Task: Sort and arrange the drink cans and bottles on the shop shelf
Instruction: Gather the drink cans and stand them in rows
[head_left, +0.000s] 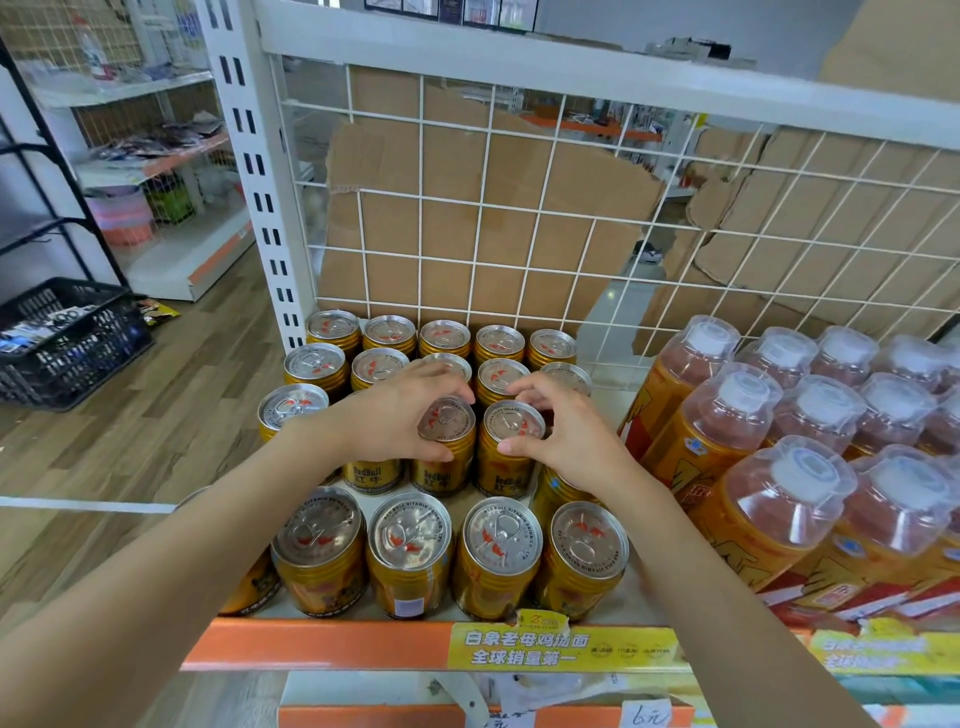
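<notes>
Gripping left hand (395, 415): fingers and thumb curl round the top of one gold can (445, 422).
Right hand (571, 441): pinches the neighbour can (514, 422), just beside.
Both cans: upright, mid-shelf (322, 642).
Bottles (779, 499): right of the hands.

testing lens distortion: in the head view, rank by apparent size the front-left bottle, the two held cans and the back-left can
1. front-left bottle
2. left-held can and right-held can: they look alike
3. back-left can
The cans are probably identical; nearness to the camera skews this.
</notes>
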